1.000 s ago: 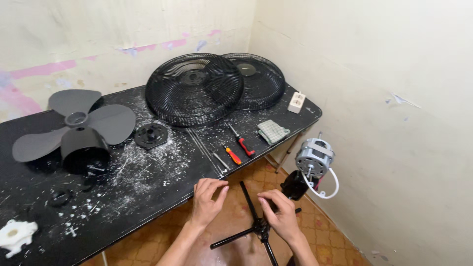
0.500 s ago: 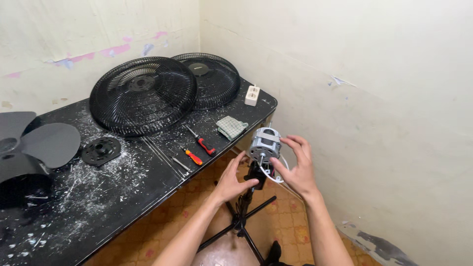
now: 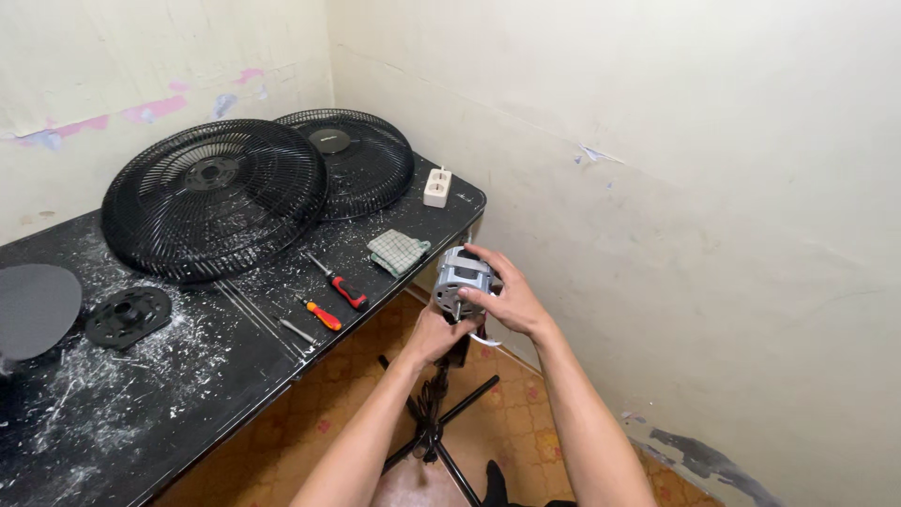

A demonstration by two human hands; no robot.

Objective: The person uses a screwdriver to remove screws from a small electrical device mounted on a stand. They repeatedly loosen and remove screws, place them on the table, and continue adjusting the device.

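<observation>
A grey fan motor (image 3: 460,275) sits atop a black fan stand (image 3: 434,427) whose legs spread over the tiled floor. My right hand (image 3: 499,296) wraps around the motor's right side and front. My left hand (image 3: 436,331) grips the stand's neck just below the motor. The motor's shaft points toward me and down.
A black table (image 3: 169,394) flecked with white carries two black fan grilles (image 3: 216,197) (image 3: 352,160), two red-handled screwdrivers (image 3: 340,286) (image 3: 324,315), a green cloth (image 3: 398,251), a white socket block (image 3: 436,187), a round black disc (image 3: 129,314) and a grey fan blade (image 3: 36,308). A wall stands close at the right.
My view has swung right and closer to the motor. Both hands rose from the stand's lower pole to the motor and its neck; the right hand now covers more of the motor.
</observation>
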